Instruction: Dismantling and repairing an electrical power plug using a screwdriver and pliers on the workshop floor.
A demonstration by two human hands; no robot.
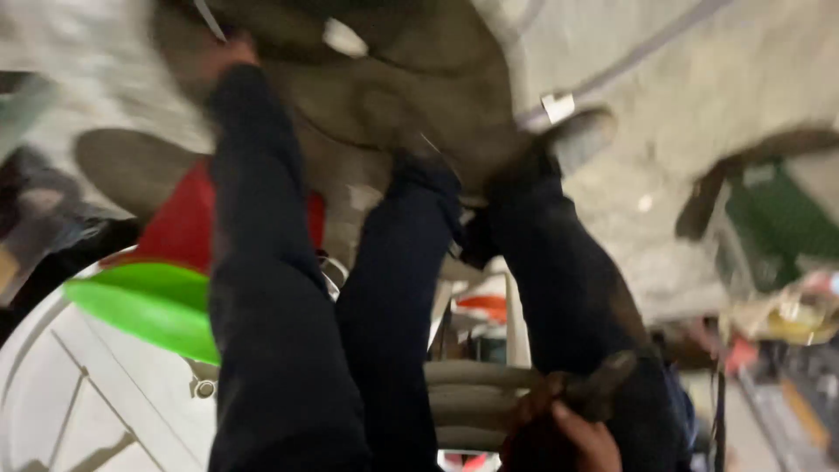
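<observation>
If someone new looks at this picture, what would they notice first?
Most striking is the bright green curved plastic piece at left, beside a dark trouser leg running up the blurred frame. At the bottom, a hand grips a dark, indistinct object.

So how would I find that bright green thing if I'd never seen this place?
Look at the big white round surface in the bottom-left corner. The green shape lies across its upper edge, below a red patch and beside the dark sleeve. It is smooth, curved and vivid lime, much brighter than the dull green crate far right.
</observation>
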